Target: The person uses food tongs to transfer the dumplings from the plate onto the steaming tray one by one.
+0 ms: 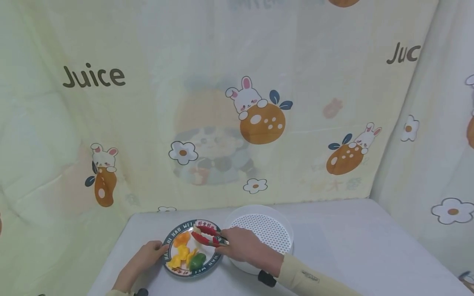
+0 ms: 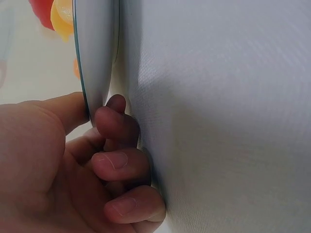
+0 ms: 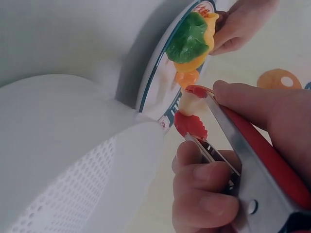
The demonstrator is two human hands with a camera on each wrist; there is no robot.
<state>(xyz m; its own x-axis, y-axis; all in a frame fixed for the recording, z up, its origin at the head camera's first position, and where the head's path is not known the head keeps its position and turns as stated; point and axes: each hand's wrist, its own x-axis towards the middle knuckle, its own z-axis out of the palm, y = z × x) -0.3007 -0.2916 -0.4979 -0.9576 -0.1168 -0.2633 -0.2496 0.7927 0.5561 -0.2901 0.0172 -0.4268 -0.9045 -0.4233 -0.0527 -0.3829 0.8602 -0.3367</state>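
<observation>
My left hand pinches the left edge of a round plate, thumb above the rim and fingers curled beneath in the left wrist view. Dark lettering bands the plate's rim. On it lie an orange piece, several yellow pieces and a green, pepper-like piece. With my right hand I grip metal tongs with red tips and red handle covers. Between the tips, over the plate's far side, is a small pale piece, its kind unclear.
A white round basket with a perforated bottom stands right beside the plate, under my right forearm. The white tabletop stretches to the right. Behind the table hangs a printed curtain with rabbits and flowers.
</observation>
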